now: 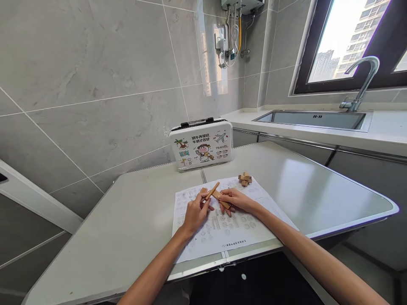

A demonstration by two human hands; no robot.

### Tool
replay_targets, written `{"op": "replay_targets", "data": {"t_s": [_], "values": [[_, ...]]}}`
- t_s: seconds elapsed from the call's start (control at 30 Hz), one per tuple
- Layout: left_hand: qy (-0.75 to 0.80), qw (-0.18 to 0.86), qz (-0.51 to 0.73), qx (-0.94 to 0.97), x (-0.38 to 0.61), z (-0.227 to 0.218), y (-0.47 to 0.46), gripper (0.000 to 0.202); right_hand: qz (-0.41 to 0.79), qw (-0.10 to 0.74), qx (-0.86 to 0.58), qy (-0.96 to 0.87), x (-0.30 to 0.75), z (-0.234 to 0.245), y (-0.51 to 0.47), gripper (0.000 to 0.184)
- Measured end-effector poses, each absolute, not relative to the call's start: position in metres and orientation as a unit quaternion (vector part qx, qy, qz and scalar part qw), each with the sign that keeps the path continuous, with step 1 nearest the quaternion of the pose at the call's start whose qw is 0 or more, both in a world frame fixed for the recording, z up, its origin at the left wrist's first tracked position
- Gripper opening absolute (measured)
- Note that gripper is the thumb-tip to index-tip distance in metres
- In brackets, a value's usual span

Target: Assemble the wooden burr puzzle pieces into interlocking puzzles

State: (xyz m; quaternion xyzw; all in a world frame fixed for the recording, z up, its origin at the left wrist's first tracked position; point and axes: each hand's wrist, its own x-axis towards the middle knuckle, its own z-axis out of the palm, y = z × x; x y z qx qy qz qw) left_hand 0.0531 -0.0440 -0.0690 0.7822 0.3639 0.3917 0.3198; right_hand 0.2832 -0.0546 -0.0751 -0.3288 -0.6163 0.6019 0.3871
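Observation:
My left hand (pixel 194 215) is closed on a slim wooden stick (pixel 213 190), pinched near its lower end and slanting up to the right. Another bit of wood shows behind its fingers. My right hand (pixel 238 199) grips a flatter wooden puzzle piece (pixel 225 204), whose upper end meets or lies close to the stick; I cannot tell whether they touch. Both hands are just above a printed instruction sheet (pixel 227 233) covered in small diagrams. An interlocking wooden burr puzzle (pixel 245 179) sits on the sheet's far right corner, beyond my right hand.
A white cartoon-printed case (pixel 203 146) stands at the back of the folding table (pixel 143 212), near the tiled wall. To the right is a counter with a sink (pixel 314 119) and a tall faucet (pixel 364 82). The table's front edge is close to my body.

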Motion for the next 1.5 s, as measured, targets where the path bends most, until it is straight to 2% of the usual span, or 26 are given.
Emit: {"op": "replay_targets", "data": {"t_s": [0.47, 1.5], "values": [[0.351, 0.350, 0.372, 0.785, 0.0520, -0.0584, -0.0436, 0.025, 0.599, 0.380, -0.323, -0.627, 0.2857, -0.0749, -0.0562, 0.047], [0.347, 0.380, 0.361, 0.778, 0.0568, -0.0622, -0.0451, 0.030, 0.582, 0.402, -0.333, -0.624, 0.2794, -0.0802, -0.0516, 0.050]]}}
